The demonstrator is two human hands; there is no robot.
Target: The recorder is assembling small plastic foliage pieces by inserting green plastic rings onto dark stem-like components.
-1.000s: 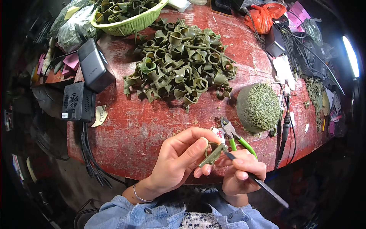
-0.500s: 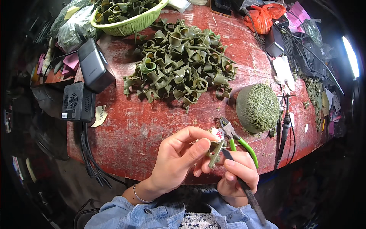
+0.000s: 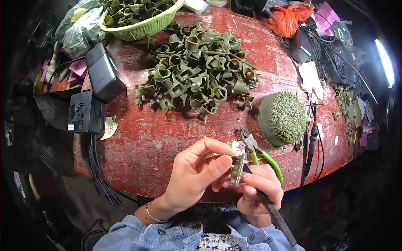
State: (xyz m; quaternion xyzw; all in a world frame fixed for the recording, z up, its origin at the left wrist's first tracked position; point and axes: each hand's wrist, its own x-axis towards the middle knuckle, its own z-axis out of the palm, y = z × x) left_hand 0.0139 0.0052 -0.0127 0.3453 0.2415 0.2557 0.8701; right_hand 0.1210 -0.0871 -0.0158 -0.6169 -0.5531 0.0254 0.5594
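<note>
My left hand pinches a small olive-green molded part between thumb and fingers, close to the table's near edge. In my right hand is a dark flat file, its tip against or just beside the part. The other end of the file slants down toward my right sleeve. Just beyond my fingers lie diagonal cutters with green handles, and a white paper scrap with a red mark. Part of the molded piece is hidden by my fingers.
A large pile of olive-green molded parts covers the middle of the red table. Behind it stands a green basket of similar parts. A round tub-like object topped with green crumbs sits right. Black boxes with cables stand left.
The olive-green part has turned a little more upright in my left hand. The file and my right hand have shifted slightly; its rear end sits lower and further right.
</note>
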